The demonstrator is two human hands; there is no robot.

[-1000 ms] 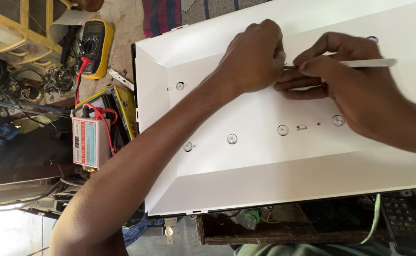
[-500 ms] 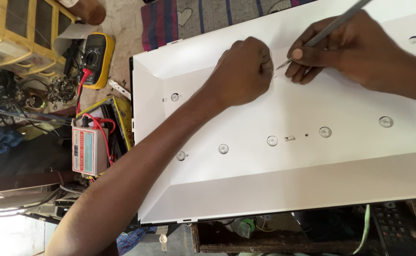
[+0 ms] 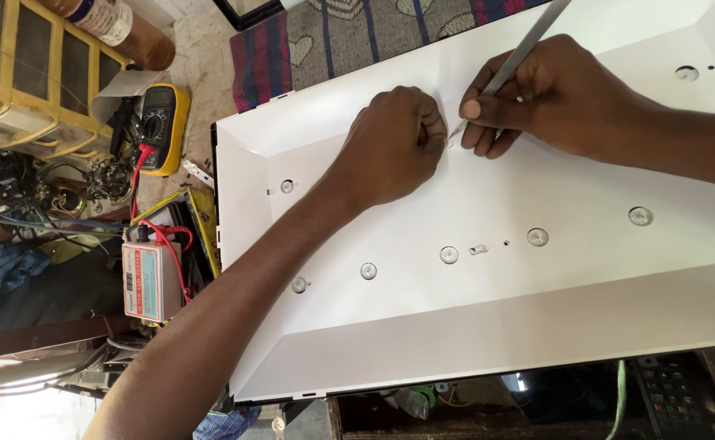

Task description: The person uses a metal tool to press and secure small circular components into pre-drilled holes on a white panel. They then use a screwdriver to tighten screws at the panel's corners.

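Note:
A large white backlight panel (image 3: pixel 537 310) with several round clear lenses (image 3: pixel 449 255) lies across the work surface. My left hand (image 3: pixel 394 147) rests on it as a closed fist, fingers pinched at a small spot in the upper row; what it pinches is hidden. My right hand (image 3: pixel 545 94) holds thin metal tweezers (image 3: pixel 512 65) like a pen. Their tip touches the panel right beside my left fingertips. A small rectangular clip (image 3: pixel 477 248) sits between two lenses in the lower row.
Left of the panel lie a yellow multimeter (image 3: pixel 162 126) with red and black leads, a small white tester box (image 3: pixel 150 281), tangled wires and a yellow wooden rack (image 3: pixel 31 73). A striped cloth (image 3: pixel 333 41) lies behind the panel. A remote control (image 3: pixel 671 395) sits below its front edge.
The view has shifted, so the panel sits lower and to the right in frame. My right hand has turned the tweezers from flat to steeply angled, tip down beside my left fingers.

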